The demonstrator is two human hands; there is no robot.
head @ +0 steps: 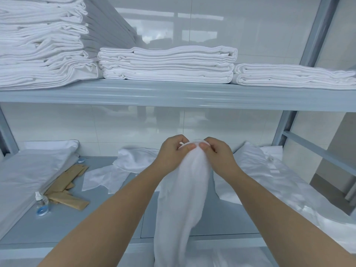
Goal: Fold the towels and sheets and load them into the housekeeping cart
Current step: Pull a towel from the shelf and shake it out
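Sheet (183, 189), unfolded, hangs above the lower shelf (77, 218), top edge pinched by left hand (172, 151) and right hand (217, 153); folded stacks (167, 64) fill the upper shelf, loose linen (269, 180) remains, and no cart is visible.

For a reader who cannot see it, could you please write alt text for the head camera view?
Two bare hands, the left hand and right hand, pinch the top edge of a white cloth that hangs down over a grey shelf. Folded white linens are stacked on the upper shelf, and loose white sheets lie at the right.
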